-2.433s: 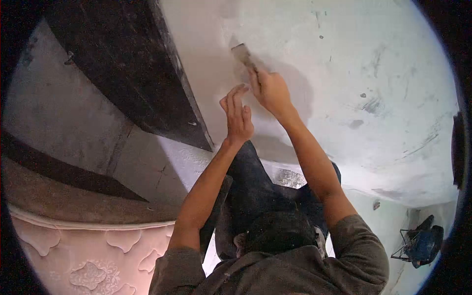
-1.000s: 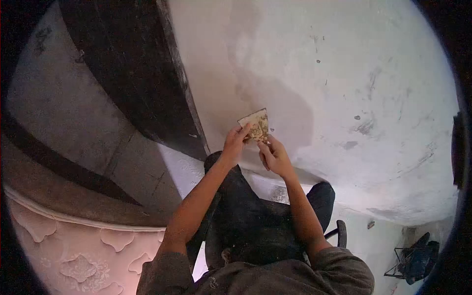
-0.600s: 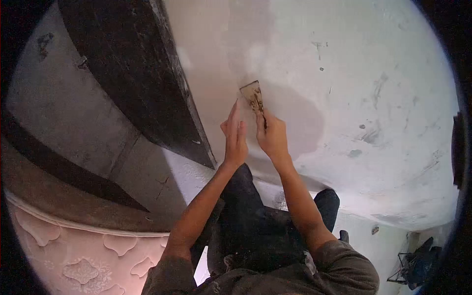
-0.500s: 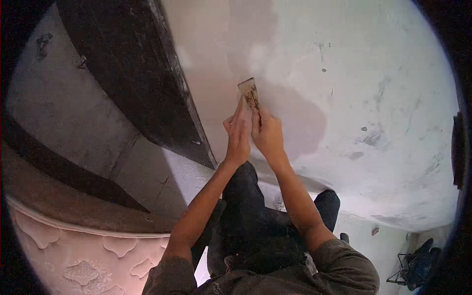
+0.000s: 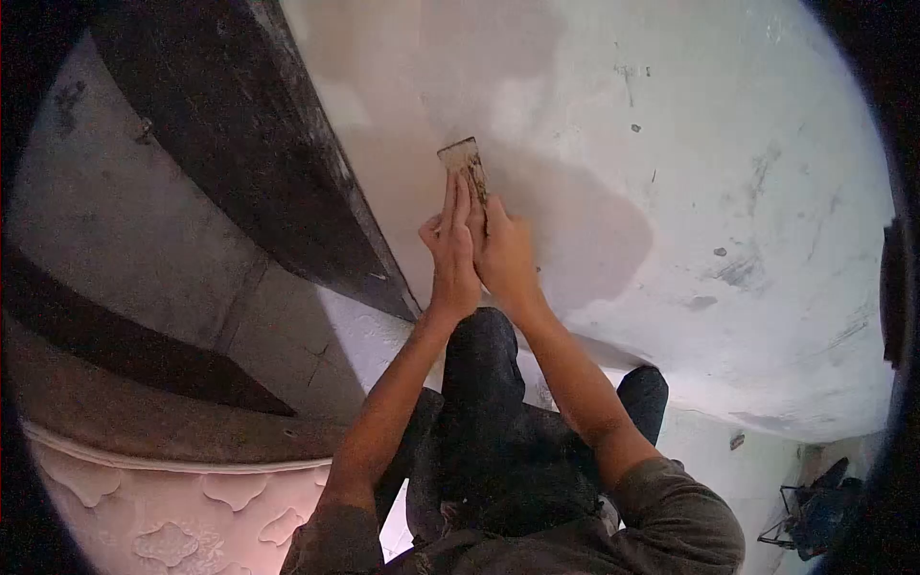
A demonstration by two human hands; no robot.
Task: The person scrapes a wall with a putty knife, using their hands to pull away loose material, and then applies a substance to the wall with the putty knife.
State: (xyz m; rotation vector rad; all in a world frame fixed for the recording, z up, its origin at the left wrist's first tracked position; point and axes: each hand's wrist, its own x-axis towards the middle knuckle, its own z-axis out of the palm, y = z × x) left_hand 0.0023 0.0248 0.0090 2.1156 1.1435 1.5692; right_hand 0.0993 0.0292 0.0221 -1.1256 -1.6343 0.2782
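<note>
A putty knife (image 5: 459,153) with a stained, smeared blade lies against the pale wall (image 5: 709,192), its blade end pointing up and slightly left. My right hand (image 5: 507,257) is closed round its handle, which is mostly hidden by the fingers. My left hand (image 5: 454,251) has its fingers stretched out, the tips lying flat on the lower part of the blade. Around the blade, the wall carries a damp-looking pinkish-grey patch (image 5: 585,225) with an uneven edge.
A dark wooden frame (image 5: 240,125) borders the wall on the left. At lower left is a pink quilted mattress (image 5: 168,517). My bent knees (image 5: 484,355) are close below my hands. A dark object with thin bars (image 5: 815,513) stands on the floor at lower right.
Both hands and the putty knife have shifted left and a little up along the wall. The left fingertips now lie over the blade, where before they were at its lower left edge.
</note>
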